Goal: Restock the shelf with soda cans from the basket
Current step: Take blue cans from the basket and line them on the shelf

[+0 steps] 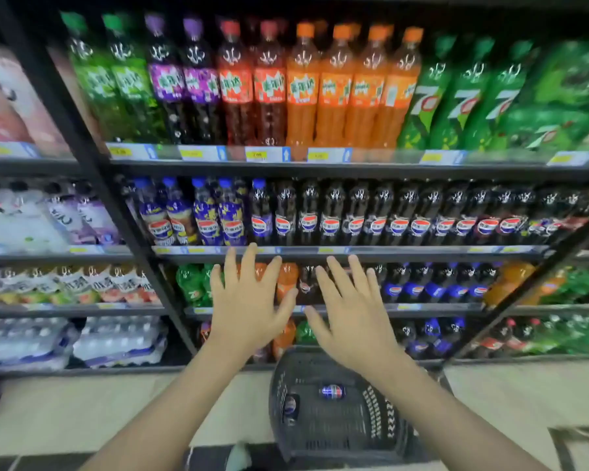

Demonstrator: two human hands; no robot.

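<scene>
On the pale floor right in front of the shelf (320, 253) sits a dark mesh basket (381, 413), and inside it lie two blue soda cans: one (332, 391) on its side near the basket's middle, the other (290, 405) against its left wall. Above the basket, both bare arms reach toward the shelf. The left hand (249, 300) and the right hand (352, 309) are side by side, palms facing the shelf, fingers spread and straight, each grip wide open and holding nothing. Behind the hands the shelf's lower rows carry green, orange and dark cola bottles. Higher up stands a row of dark cola bottles (371, 215), and the top row has orange bottles (351, 90) flanked by green ones.
</scene>
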